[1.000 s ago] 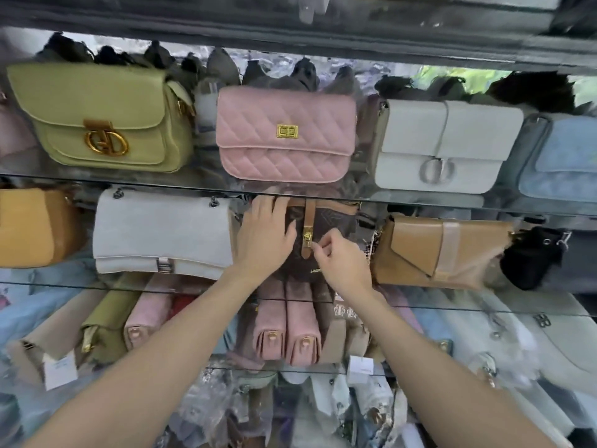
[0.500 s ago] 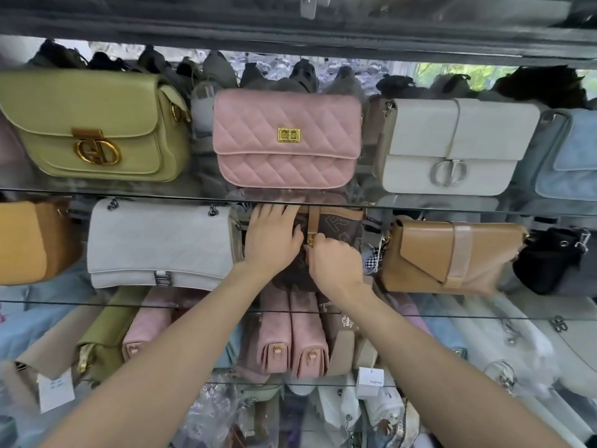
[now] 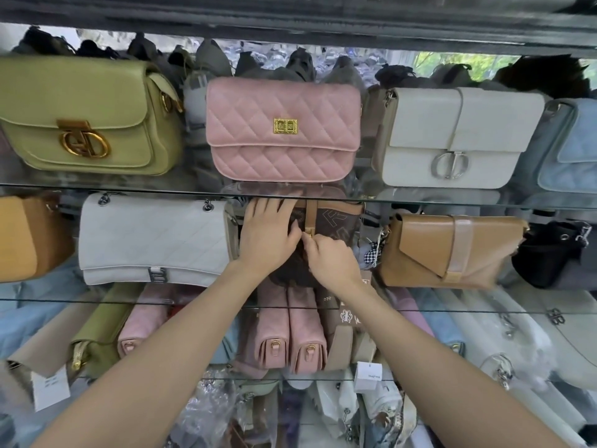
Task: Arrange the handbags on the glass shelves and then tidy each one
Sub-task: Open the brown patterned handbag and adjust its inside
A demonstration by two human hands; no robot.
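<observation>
Since a moment ago my right hand (image 3: 332, 261) has slid lower on the brown handbag (image 3: 336, 221), its fingertips now pinching the gold clasp at the foot of the tan strap. I see my left hand (image 3: 268, 236) lying flat, fingers straight, pressed on the bag's left face. That bag stands on the middle glass shelf (image 3: 484, 309), between the white quilted bag (image 3: 151, 237) and the tan envelope bag (image 3: 452, 250), under the pink quilted bag (image 3: 282, 130).
</observation>
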